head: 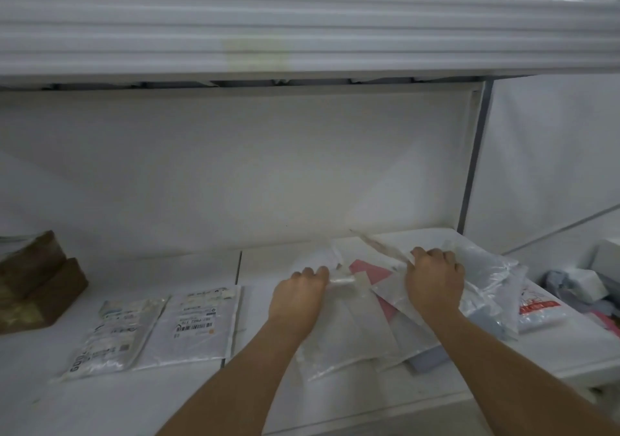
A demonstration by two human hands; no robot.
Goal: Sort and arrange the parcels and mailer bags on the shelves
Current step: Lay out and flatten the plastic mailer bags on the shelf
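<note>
Thin clear plastic forms the mailer bags [355,321] heaped on the shelf [188,398], lower right of centre in the frame. Judged light, limp and slippery; grip at edges or corners. Left hand [298,296] pinches a folded bag edge; right hand [434,281] clutches an upper bag. Farther left lie two labelled mailers [198,325] and brown parcels [37,281].

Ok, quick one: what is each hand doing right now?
Left hand: fingers curled, gripping the clear mailer bag.
Right hand: fingers curled, gripping the translucent bag on the pile.
</note>
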